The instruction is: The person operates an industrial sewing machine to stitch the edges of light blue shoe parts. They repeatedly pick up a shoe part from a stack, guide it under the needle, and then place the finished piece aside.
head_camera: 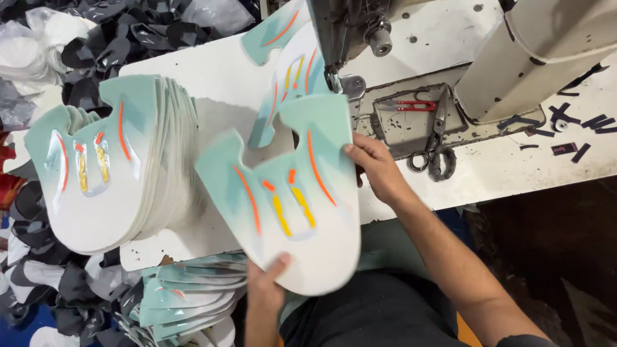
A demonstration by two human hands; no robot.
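I hold a flat shoe-upper panel [295, 205], white and mint green with orange and yellow stripes, over the front edge of the sewing table [212, 71]. My left hand [265, 283] grips its lower edge with the thumb on top. My right hand [376, 168] holds its right edge, close to the sewing machine's needle foot [334, 80]. Another panel of the same kind [292, 77] lies under the machine head.
A tall stack of matching panels [116, 160] stands on the table's left. More panels [186, 295] pile below the table edge. Scissors [436, 151] and red thread snips [411, 105] lie right of the needle. Dark fabric pieces [96, 45] heap on the left.
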